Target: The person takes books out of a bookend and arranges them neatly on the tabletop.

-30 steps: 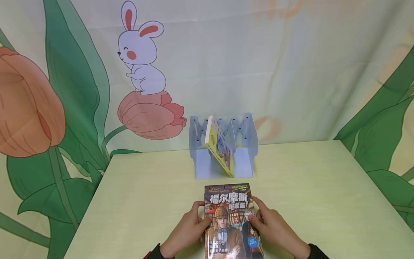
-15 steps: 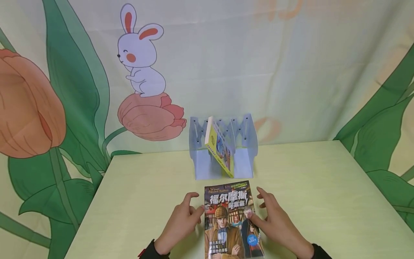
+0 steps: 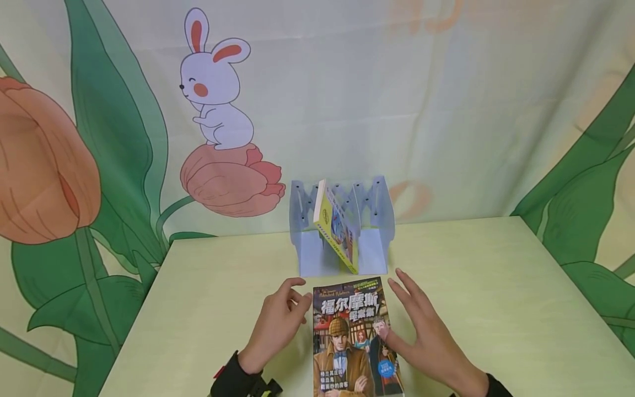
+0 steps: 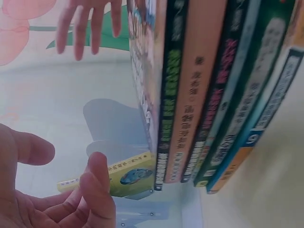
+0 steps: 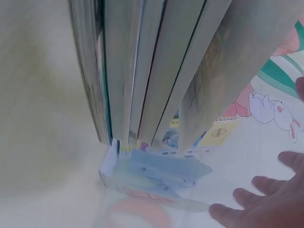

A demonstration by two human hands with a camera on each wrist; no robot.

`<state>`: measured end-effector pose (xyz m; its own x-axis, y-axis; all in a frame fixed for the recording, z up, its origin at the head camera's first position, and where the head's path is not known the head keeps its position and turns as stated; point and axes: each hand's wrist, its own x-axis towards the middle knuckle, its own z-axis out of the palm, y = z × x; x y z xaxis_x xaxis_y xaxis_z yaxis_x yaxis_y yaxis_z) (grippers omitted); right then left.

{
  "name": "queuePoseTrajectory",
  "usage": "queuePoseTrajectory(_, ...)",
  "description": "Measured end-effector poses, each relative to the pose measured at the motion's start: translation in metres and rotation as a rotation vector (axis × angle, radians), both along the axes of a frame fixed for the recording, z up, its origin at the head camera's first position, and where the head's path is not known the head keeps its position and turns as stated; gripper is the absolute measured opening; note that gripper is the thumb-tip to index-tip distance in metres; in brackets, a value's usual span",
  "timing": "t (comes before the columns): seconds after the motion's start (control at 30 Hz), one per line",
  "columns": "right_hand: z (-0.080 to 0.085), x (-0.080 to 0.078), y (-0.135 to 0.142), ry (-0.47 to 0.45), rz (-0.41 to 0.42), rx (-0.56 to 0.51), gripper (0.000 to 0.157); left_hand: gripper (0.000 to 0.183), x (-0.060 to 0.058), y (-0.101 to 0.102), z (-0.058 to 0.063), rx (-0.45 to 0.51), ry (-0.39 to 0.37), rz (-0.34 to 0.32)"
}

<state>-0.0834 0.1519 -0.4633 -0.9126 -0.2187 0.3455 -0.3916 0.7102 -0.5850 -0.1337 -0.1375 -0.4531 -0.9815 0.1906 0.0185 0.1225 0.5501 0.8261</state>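
Observation:
A stack of books lies at the front of the table; its top book (image 3: pixel 342 342) has a man in a checked cap on the cover. The spines (image 4: pixel 190 104) face the left wrist camera, and the page edges (image 5: pixel 137 71) show in the right wrist view. My left hand (image 3: pixel 279 320) is just left of the stack, fingers loosely bent and holding nothing. On the other side, my right hand (image 3: pixel 429 336) has its fingers straight and spread, with the thumb overlapping the cover's right edge in the head view.
Behind the stack stands a pale blue folding book rack (image 3: pixel 374 248). A yellow-edged book (image 3: pixel 337 229) leans in it at a slant. A cloth backdrop (image 3: pixel 471 110) printed with a rabbit and tulips hangs behind the table (image 3: pixel 213 298).
Both hands gripped the top book's sides earlier. The left has let go and moved off to the left; the right has loosened and spread its fingers. The top book has turned slightly.

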Motion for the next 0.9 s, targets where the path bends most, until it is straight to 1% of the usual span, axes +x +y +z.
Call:
queuePoseTrajectory(0.07,0.001,0.001,0.0,0.047,0.022,0.025,0.082,0.041,-0.004,0.003,0.003,0.009,0.017,0.001)
queuePoseTrajectory(0.17,0.002,0.001,0.001,0.093,0.053,0.051,0.082,0.039,-0.013,0.008,0.007,0.022,0.049,-0.002)
queuePoseTrajectory(0.3,0.002,0.001,0.001,0.121,0.085,0.085,0.083,0.038,-0.029,0.016,0.01,0.044,0.095,0.016)
queuePoseTrajectory(0.4,0.001,0.001,0.001,0.135,0.095,0.108,0.085,0.039,-0.041,0.021,0.011,0.06,0.103,0.042)
queuePoseTrajectory(0.5,0.0,0.001,0.001,0.144,0.093,0.115,0.086,0.046,-0.054,0.027,0.012,0.068,0.096,0.059)
queuePoseTrajectory(0.63,-0.001,0.001,0.002,0.155,0.097,0.115,0.086,0.063,-0.069,0.033,0.014,0.081,0.101,0.082)
queuePoseTrajectory(0.73,-0.002,0.001,0.002,0.155,0.101,0.119,0.087,0.069,-0.077,0.036,0.016,0.094,0.111,0.091)
queuePoseTrajectory(0.9,-0.003,-0.001,0.001,0.16,0.093,0.124,0.087,0.074,-0.084,0.041,0.019,0.121,0.107,0.086)
